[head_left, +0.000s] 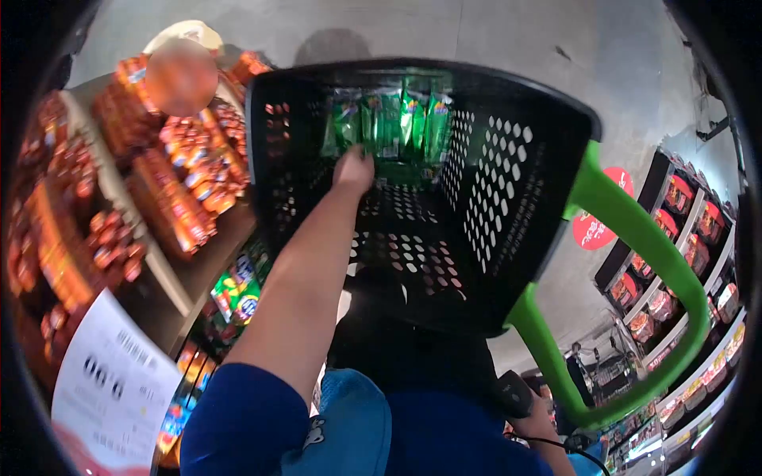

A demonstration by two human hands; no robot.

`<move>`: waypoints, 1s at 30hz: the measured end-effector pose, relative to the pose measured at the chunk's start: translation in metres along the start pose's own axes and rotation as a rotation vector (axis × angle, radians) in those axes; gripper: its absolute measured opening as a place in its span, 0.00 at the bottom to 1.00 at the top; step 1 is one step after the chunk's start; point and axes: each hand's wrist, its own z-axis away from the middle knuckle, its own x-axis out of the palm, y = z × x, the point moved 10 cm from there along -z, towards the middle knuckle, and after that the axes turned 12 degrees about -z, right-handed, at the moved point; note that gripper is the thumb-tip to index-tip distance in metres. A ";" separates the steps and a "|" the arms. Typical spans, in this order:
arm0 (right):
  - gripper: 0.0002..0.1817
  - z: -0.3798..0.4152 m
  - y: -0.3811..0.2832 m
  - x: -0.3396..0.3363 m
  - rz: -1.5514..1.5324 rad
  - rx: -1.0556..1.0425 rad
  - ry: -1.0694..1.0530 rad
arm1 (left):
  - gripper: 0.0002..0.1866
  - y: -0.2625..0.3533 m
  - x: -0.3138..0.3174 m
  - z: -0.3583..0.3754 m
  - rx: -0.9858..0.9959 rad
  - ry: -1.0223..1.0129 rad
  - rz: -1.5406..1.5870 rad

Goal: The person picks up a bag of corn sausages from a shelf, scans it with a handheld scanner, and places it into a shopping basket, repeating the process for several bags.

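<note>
My left hand (pixel 355 170) reaches deep into a black plastic basket (pixel 496 178). Its fingers are curled in at the lower edge of a green packet (pixel 347 125). Several more shiny green packets (pixel 413 120) stand in a row beside it at the basket's far end. At the lower right, my right hand (pixel 541 419) is closed around a black handheld device (pixel 514 393) with a thin cable. The basket's green handle (pixel 655 262) sticks out to the right, its lower part close to my right hand.
Shelves of red and orange packaged goods (pixel 178 174) stand at the left, with a white price sign (pixel 115 385) in front. Green packs (pixel 238 293) lie lower down. Shelves of red-labelled packs (pixel 663 230) line the right. Grey floor (pixel 492 40) lies beyond the basket, with a round red floor sticker (pixel 591 230).
</note>
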 end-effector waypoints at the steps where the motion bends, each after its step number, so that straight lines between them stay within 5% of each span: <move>1: 0.31 -0.008 0.000 0.006 0.023 0.024 -0.003 | 0.23 -0.008 0.023 -0.025 -0.017 -0.004 -0.010; 5: 0.31 -0.034 0.000 0.011 0.138 0.107 0.031 | 0.26 -0.026 0.075 -0.074 -0.144 -0.080 -0.041; 9: 0.32 -0.039 0.007 0.007 0.179 0.095 0.031 | 0.22 -0.020 0.067 -0.067 -0.195 0.071 -0.162; 12: 0.33 -0.044 0.015 0.007 0.071 0.025 0.046 | 0.19 -0.009 0.071 -0.070 -0.081 -0.013 -0.191; 18: 0.33 -0.037 0.015 0.006 0.182 0.060 -0.035 | 0.11 -0.010 0.081 -0.042 0.080 0.232 -0.053; 22: 0.32 -0.022 0.004 0.007 0.295 -0.193 -0.074 | 0.10 -0.021 0.052 0.035 0.096 0.175 0.370; 26: 0.36 0.010 -0.017 0.016 0.151 -0.338 -0.241 | 0.12 -0.011 -0.035 0.169 -0.115 0.076 0.601; 30: 0.36 0.039 -0.038 0.025 0.234 -0.592 -0.413 | 0.26 0.009 -0.127 0.307 -0.118 0.108 1.000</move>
